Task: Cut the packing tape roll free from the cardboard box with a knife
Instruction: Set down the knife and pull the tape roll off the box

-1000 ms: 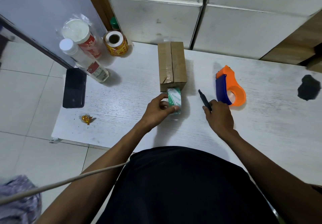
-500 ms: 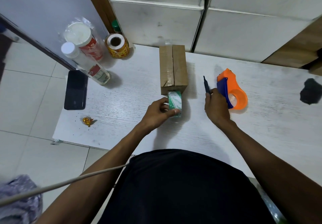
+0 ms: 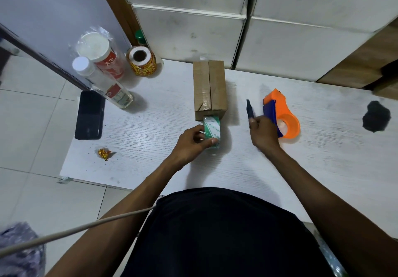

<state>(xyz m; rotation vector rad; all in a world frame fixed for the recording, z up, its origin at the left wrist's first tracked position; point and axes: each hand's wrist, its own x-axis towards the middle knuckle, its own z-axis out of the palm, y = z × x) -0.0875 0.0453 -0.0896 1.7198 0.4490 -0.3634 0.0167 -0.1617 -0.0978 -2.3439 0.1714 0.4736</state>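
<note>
A brown cardboard box (image 3: 210, 89), taped along its top seam, stands in the middle of the white table (image 3: 323, 158). A green-and-white packing tape roll (image 3: 212, 129) stands on edge against the box's near end. My left hand (image 3: 193, 142) grips that roll from the left and the near side. My right hand (image 3: 262, 131) is to the right of the box and holds a dark knife (image 3: 249, 108) that points away from me, clear of the box and the roll.
An orange and blue tape dispenser (image 3: 281, 115) lies just right of my right hand. At the far left are a clear bottle (image 3: 103, 82), a wrapped red cup stack (image 3: 101, 56), a label roll (image 3: 142, 61) and a black phone (image 3: 90, 115). A gold wrapper (image 3: 104, 153) lies near the left edge; a black smear (image 3: 375, 116) marks the right.
My right hand lifted the knife from the table beside the dispenser and turned it to point away from me. My left hand stays on the tape roll.
</note>
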